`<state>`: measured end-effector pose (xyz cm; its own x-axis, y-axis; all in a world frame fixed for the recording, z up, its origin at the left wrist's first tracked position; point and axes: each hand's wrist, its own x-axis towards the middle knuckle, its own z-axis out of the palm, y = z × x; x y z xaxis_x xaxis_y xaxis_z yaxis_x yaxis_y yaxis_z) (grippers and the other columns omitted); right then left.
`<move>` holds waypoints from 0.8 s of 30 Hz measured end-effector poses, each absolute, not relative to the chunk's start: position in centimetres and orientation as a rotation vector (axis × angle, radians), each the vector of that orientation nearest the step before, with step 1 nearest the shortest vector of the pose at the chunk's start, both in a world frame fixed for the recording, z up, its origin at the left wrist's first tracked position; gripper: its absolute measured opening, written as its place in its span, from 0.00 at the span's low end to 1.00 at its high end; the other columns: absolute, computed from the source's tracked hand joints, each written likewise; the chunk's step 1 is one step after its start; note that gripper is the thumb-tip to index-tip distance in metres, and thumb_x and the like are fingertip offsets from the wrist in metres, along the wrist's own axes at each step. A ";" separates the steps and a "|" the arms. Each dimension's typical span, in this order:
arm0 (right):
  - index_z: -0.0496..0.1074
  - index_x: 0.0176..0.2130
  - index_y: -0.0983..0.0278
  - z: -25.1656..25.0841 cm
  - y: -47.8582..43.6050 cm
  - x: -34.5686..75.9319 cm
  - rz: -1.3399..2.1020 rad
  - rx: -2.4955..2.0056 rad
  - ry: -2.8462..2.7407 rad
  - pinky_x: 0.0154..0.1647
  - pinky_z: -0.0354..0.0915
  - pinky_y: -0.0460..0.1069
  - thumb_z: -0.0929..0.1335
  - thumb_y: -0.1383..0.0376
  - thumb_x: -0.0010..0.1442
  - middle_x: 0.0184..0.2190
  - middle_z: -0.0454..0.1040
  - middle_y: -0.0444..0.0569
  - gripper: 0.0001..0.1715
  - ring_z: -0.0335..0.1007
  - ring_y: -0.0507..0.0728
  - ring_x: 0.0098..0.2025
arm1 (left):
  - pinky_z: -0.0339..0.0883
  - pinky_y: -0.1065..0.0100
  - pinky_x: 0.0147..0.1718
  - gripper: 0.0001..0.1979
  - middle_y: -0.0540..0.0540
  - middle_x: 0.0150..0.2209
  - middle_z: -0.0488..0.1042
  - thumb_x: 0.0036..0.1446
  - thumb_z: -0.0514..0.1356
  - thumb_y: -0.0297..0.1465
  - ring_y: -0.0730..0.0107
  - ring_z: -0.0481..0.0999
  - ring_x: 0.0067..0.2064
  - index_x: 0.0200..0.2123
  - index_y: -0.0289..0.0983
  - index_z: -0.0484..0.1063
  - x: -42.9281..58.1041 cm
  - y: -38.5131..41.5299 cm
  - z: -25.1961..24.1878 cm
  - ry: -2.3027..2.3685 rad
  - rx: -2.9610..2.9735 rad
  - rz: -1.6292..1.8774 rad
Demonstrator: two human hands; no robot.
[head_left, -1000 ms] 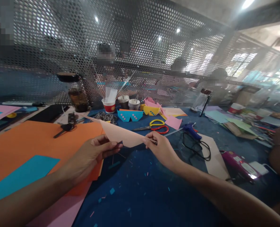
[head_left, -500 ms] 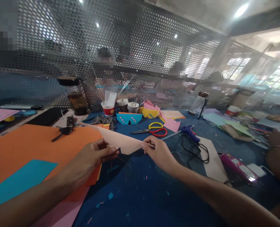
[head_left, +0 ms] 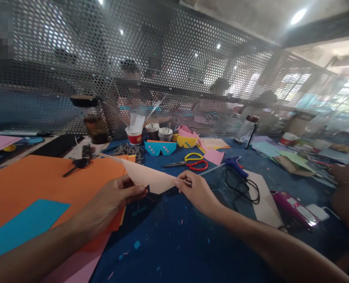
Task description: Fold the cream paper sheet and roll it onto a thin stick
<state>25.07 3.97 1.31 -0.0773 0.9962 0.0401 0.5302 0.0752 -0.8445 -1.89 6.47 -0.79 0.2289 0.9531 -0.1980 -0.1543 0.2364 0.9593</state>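
A pale peach piece of paper [head_left: 153, 179], with a notch in its lower edge, is stretched between my hands above the blue table. My left hand [head_left: 123, 192] pinches its lower left side between thumb and fingers. The right end is gripped by my right hand [head_left: 193, 188], thumb against fingertips. Something thin also shows at the right fingers; I cannot make out what it is. Beyond the paper lie scissors [head_left: 189, 162] with one yellow and one red handle. Blue paper glasses [head_left: 160, 147] with pink squares stand behind them, beside a yellow paper piece [head_left: 186, 141] with blue marks.
Orange sheets [head_left: 44, 177] and a blue strip [head_left: 30, 222] lie under my left arm. Toward the right are a blue glue gun [head_left: 236, 165] with a black cord and a magenta device [head_left: 293, 208]. Cups, jars and a perforated screen [head_left: 168, 59] line the back. Another person's arm [head_left: 346, 196] reaches in.
Hardly anything differs. The view has shifted very slightly, and both hands keep the same hold on the peach paper.
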 end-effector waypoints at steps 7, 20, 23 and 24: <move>0.75 0.38 0.62 1.6 3.9 25.0 0.900 -1.546 -1.691 0.36 0.61 0.49 0.71 0.62 0.72 0.32 0.81 0.44 0.08 0.74 0.54 0.33 | 0.83 0.67 0.48 0.16 0.41 0.42 0.88 0.49 0.83 0.37 0.60 0.86 0.44 0.39 0.40 0.88 -2.0 6.3 -0.8 1.026 1.006 0.974; 0.75 0.39 0.61 1.4 4.1 25.0 0.908 -1.554 -1.670 0.36 0.61 0.49 0.72 0.63 0.72 0.31 0.81 0.43 0.07 0.74 0.54 0.34 | 0.83 0.67 0.51 0.16 0.43 0.41 0.89 0.49 0.83 0.42 0.61 0.87 0.45 0.37 0.41 0.88 -2.0 6.5 -1.2 0.999 0.972 0.980; 0.75 0.39 0.61 1.3 4.1 25.0 0.911 -1.551 -1.666 0.36 0.60 0.49 0.72 0.63 0.72 0.31 0.81 0.43 0.07 0.74 0.54 0.33 | 0.83 0.68 0.51 0.16 0.44 0.41 0.89 0.50 0.83 0.42 0.62 0.87 0.45 0.36 0.41 0.88 -2.0 6.5 -1.1 0.998 0.969 0.979; 0.75 0.39 0.61 1.3 4.1 25.0 0.914 -1.548 -1.667 0.36 0.60 0.49 0.72 0.63 0.72 0.31 0.80 0.43 0.07 0.74 0.54 0.33 | 0.83 0.68 0.50 0.16 0.44 0.41 0.89 0.49 0.83 0.42 0.62 0.87 0.44 0.36 0.41 0.89 -2.0 6.5 -1.1 0.995 0.968 0.983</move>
<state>25.02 4.09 1.29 -0.0650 0.9978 0.0161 0.5227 0.0478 -0.8512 -2.02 6.50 -1.11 0.2356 0.9492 -0.2086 -0.1971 0.2569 0.9461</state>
